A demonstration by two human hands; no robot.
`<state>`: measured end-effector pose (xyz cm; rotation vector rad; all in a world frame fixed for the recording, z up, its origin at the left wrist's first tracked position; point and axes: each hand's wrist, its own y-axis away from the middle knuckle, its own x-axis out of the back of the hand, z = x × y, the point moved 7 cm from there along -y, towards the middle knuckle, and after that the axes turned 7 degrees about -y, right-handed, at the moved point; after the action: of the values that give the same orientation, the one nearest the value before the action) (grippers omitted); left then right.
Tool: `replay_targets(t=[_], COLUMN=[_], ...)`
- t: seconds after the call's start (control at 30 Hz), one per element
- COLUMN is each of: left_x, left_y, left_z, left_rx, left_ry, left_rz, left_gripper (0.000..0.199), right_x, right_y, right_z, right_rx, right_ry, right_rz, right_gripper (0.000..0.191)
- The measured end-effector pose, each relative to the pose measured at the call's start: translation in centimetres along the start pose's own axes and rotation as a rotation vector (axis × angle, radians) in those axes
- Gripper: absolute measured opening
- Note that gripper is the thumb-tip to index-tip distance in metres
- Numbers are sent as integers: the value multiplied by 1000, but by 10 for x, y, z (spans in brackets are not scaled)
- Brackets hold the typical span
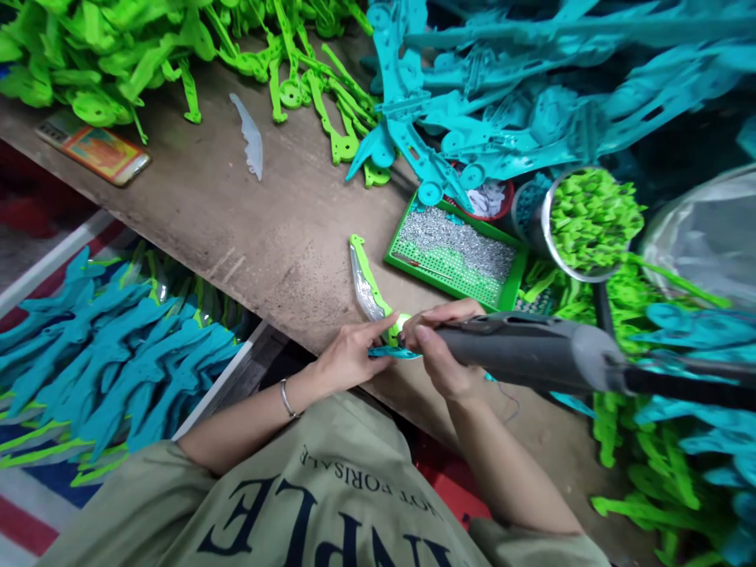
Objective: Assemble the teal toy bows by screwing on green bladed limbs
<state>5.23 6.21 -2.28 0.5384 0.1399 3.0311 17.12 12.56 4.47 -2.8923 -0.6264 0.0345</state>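
Note:
My left hand (pixel 353 352) grips a long curved plastic part (pixel 367 285), bright green along one edge and transparent along the other. A teal plastic piece (pixel 397 353) sits at its near end, under my left fingers. In my right hand (pixel 444 346) is a dark grey electric screwdriver (pixel 525 348), lying nearly level and pointing left. Its tip meets the green end of the part beside my left fingertips; the bit and any screw there are hidden by my fingers. Just beyond my hands stands a green tray (pixel 520 285) with many small silver screws (pixel 457 236).
Green parts (pixel 112 55) and teal parts (pixel 508 94) are heaped along the back. A phone (pixel 94 148) and a translucent blade piece (pixel 249 140) lie at left. A metal cup (pixel 549 228) holds small green pieces. Teal assemblies (pixel 135 354) fill a box at lower left.

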Motion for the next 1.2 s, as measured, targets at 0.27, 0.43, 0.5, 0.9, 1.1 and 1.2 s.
replay_targets(t=[0.27, 0.43, 0.5, 0.9, 1.1, 1.2], left_x=[1, -2, -4, -15, -15, -15], left_y=[-2, 0, 3, 9, 11, 11], left_z=[1, 3, 5, -2, 1, 2], left_rx=[-27, -20, -42, -91, -222, -233], left_ry=[65, -39, -67, -239, -334, -365], left_rz=[33, 25, 40, 72, 161, 175], left_gripper=[51, 63, 69, 72, 83, 85], right_x=[-12, 3, 23, 41, 40, 40], right_y=[-10, -46, -69, -123, -129, -132], right_z=[10, -12, -19, 32, 38, 38], right_rx=[-3, 180, 344, 301, 289, 266], right_ry=[-47, -160, -178, -95, -95, -74], right_rz=[-289, -218, 57, 374, 366, 360], right_gripper=[16, 20, 21, 26, 25, 26])
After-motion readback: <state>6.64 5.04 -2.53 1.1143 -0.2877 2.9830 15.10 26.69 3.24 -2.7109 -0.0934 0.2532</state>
